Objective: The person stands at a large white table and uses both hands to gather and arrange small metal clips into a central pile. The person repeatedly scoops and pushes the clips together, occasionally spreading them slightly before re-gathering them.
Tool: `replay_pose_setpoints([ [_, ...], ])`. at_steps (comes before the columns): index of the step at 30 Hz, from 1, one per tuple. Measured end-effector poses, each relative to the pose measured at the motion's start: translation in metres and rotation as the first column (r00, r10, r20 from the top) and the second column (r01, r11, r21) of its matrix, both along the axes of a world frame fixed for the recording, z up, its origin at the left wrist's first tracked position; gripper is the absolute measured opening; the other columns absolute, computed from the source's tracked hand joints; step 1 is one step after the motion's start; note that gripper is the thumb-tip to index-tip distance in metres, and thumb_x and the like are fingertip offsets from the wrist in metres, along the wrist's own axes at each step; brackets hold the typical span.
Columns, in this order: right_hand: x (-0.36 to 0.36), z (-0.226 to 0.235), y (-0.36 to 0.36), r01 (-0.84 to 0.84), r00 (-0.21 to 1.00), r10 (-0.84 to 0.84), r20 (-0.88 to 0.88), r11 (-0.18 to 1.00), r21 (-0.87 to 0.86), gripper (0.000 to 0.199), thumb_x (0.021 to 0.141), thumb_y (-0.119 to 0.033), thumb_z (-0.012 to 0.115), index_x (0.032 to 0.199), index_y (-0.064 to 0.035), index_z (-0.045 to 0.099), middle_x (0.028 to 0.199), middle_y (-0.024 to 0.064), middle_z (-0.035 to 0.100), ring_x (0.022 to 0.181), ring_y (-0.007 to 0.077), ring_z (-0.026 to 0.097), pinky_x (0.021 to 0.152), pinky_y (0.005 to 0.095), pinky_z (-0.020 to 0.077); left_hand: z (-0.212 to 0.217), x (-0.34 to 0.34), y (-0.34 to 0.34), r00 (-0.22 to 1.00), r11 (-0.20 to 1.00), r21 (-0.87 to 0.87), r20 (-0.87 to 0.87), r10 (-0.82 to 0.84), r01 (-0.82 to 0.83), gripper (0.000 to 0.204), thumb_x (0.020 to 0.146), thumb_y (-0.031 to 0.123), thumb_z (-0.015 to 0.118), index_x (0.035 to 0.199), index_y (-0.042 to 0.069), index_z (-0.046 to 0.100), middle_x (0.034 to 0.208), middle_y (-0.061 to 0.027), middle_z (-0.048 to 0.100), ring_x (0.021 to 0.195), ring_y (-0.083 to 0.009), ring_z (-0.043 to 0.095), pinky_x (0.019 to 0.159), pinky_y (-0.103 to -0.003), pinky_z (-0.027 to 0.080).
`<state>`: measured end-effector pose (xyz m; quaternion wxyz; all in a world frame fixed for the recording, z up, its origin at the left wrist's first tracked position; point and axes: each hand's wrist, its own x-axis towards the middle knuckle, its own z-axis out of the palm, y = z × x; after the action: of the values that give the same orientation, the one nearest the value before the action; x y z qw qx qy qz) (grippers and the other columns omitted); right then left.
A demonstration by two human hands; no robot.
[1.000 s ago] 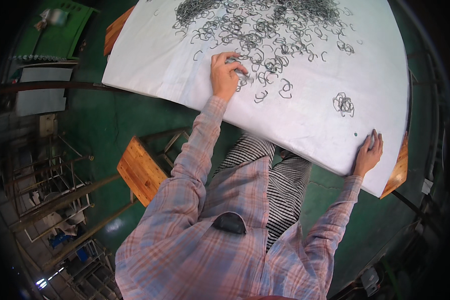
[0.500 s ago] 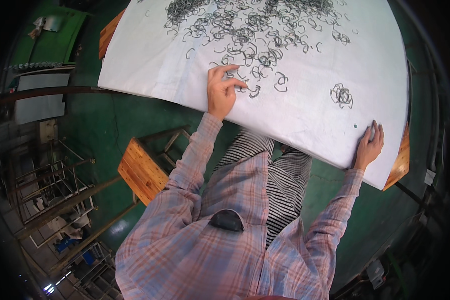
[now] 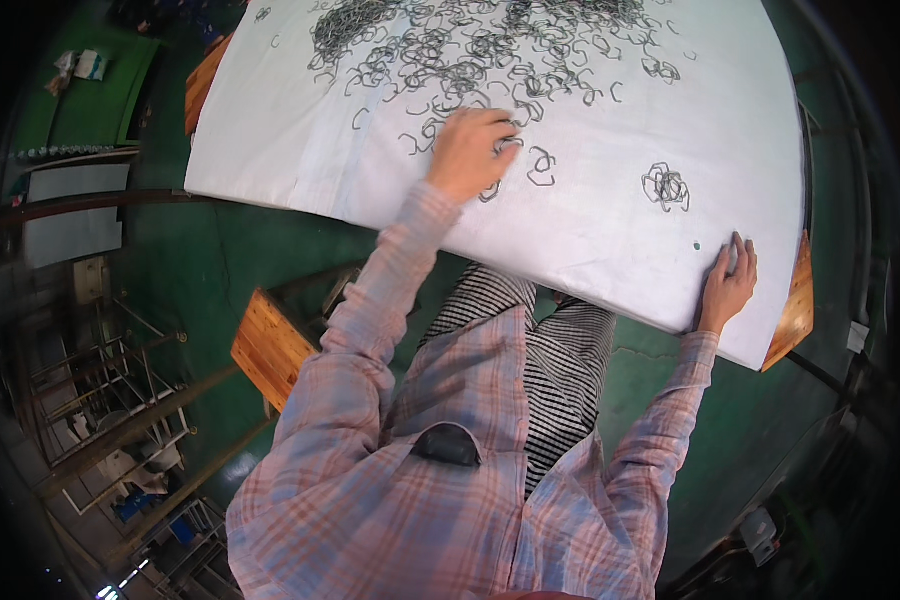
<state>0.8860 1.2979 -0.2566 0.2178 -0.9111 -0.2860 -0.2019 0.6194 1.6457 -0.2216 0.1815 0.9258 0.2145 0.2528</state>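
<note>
Wire clips (image 3: 490,70) are heaped at the far side of the white-covered bench (image 3: 610,250). The left hand (image 3: 470,150) has been pushed deeper among them since a second ago, fingers curled over several (grip unclear); the right hand (image 3: 727,285) stays spread flat at the near edge.

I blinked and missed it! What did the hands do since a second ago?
The left hand moved slightly toward the person, dragging a few bent grey metal wire clips out of the big heap on the white cloth-covered table. It is not clear that it grips any. The right hand stayed flat on the table's near edge, and the small tangled clip bundle stayed put.
</note>
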Motion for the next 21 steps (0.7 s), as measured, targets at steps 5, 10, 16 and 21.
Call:
replay_pose_setpoints([
  [5, -0.004, 0.004, 0.002, 0.029, 0.998, -0.027, -0.058, 0.999, 0.031, 0.029, 0.091, -0.023, 0.06, 0.119, -0.0169, 0.066, 0.13, 0.0103, 0.058, 0.121, 0.0307, 0.051, 0.101, 0.0423, 0.0398, 0.017, -0.032, 0.027, 0.967, 0.961, -0.117, 0.008, 0.254, -0.251, 0.019, 0.079, 0.024, 0.072, 0.072, 0.006, 0.072, 0.082, -0.003, 0.068, 0.08, -0.0245, 0.061, 0.076, -0.036, 0.048],
  [10, -0.003, 0.003, 0.002, 0.047, 0.998, -0.048, -0.033, 0.999, -0.009, 0.029, 0.091, -0.023, 0.06, 0.118, -0.0178, 0.066, 0.13, 0.0088, 0.058, 0.12, 0.0299, 0.052, 0.099, 0.0411, 0.0415, 0.006, -0.032, 0.011, 0.983, 0.983, -0.137, 0.118, 0.139, -0.123, 0.016, 0.083, 0.023, 0.069, 0.076, 0.009, 0.076, 0.081, -0.0028, 0.065, 0.083, -0.023, 0.056, 0.074, -0.033, 0.046],
  [16, -0.002, 0.004, 0.003, 0.016, 1.0, -0.016, -0.022, 1.0, 0.013, 0.029, 0.091, -0.023, 0.06, 0.118, -0.0164, 0.066, 0.129, 0.01, 0.058, 0.119, 0.0309, 0.053, 0.098, 0.0417, 0.0417, 0.01, -0.037, 0.022, 0.944, 0.958, -0.218, 0.231, 0.235, -0.185, 0.019, 0.09, 0.021, 0.062, 0.084, 0.011, 0.077, 0.092, -0.0043, 0.064, 0.089, -0.0225, 0.054, 0.079, -0.034, 0.045],
  [21, -0.004, 0.007, 0.003, 0.02, 0.999, -0.019, -0.046, 1.0, 0.021, 0.029, 0.091, -0.023, 0.059, 0.118, -0.0145, 0.066, 0.129, 0.0116, 0.058, 0.118, 0.0315, 0.053, 0.098, 0.0421, 0.0421, -0.008, -0.034, 0.067, 0.888, 0.916, -0.178, 0.236, 0.394, -0.36, 0.032, 0.096, 0.028, 0.051, 0.093, 0.009, 0.077, 0.098, -0.0072, 0.065, 0.097, -0.0242, 0.053, 0.089, -0.034, 0.042],
])
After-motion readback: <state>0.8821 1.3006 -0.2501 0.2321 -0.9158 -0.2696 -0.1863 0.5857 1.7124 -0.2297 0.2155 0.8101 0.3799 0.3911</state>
